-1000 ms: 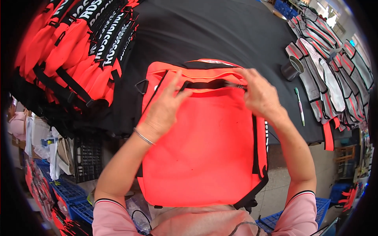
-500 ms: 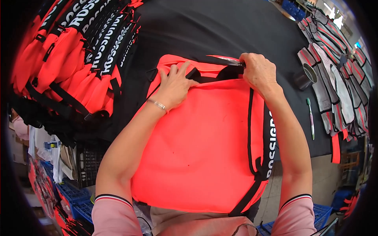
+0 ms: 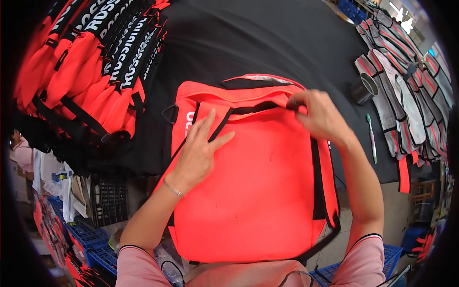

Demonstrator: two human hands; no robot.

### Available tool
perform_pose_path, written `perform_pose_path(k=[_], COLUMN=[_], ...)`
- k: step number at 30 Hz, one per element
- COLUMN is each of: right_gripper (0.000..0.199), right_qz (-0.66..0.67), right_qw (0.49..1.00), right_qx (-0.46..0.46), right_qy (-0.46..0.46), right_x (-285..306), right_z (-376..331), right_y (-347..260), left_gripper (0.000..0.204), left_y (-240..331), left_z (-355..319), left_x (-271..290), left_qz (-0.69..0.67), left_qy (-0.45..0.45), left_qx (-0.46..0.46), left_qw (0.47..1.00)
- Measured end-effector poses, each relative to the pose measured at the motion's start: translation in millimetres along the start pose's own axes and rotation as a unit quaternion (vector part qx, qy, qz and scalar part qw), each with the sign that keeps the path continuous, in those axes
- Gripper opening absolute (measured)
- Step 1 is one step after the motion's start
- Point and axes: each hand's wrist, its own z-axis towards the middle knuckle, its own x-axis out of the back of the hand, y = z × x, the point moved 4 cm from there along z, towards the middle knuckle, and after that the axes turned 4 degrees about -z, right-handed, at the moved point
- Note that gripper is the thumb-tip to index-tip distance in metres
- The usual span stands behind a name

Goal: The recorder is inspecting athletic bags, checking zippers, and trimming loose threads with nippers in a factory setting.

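While the orange bag (image 3: pixel 258 191) lies flat on the black table (image 3: pixel 267 43), its near end hanging over the table's front edge toward the person, it is being worked at its far end. The left hand (image 3: pixel 198 155) is laid open on the bag's left upper panel, fingers spread and pressed flat, apparently so that the fabric is kept taut and the bag is held from sliding. The right hand (image 3: pixel 320 115) is closed at the bag's top right corner, fingertips pinched on something small along the dark zip line (image 3: pixel 258 109), most likely the zipper pull, though the pull itself is hidden by the fingers. A black strap (image 3: pixel 316 182) is seen running down the bag's right side. Left of the bag, a stack of matching orange bags (image 3: pixel 91 71) is piled in overlapping rows. Right of the bag, a dark cylindrical cup (image 3: pixel 364 88) is stood within reach, a toothbrush (image 3: pixel 372 138) is laid just below it, and a row of grey-and-red pieces (image 3: pixel 406 95) is fanned out farther right.
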Motion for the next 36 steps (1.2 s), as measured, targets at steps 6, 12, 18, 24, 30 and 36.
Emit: perform_pose_path(k=[6,12,18,24,30,36], right_gripper=[0.045,0.030,0.027,0.020,0.013,0.017], right_qz=[0.176,0.319,0.334,0.467,0.449,0.458], right_qw=[0.978,0.924,0.918,0.834,0.845,0.842], right_qx=[-0.049,-0.115,-0.143,-0.212,-0.172,-0.195], right_qy=[0.105,0.178,0.160,0.205,0.235,0.208], right_x=[-98,-118,-129,-125,-134,-131], right_z=[-115,-135,-132,-140,-137,-146], right_y=[-22,-41,-26,-14,-12,-3], left_gripper=[0.065,0.044,0.053,0.061,0.056,0.024], left_y=[49,12,43,48,59,31], left_z=[-41,-6,38,17,-6,-99], left_x=[12,18,-34,-70,-65,34], left_qz=[-0.069,-0.096,0.059,0.091,0.041,-0.124], left_qy=[-0.066,-0.042,0.119,0.010,0.051,0.363], left_qx=[0.024,0.187,-0.029,-0.024,-0.001,0.107], left_qw=[0.995,0.977,0.991,0.995,0.998,0.917])
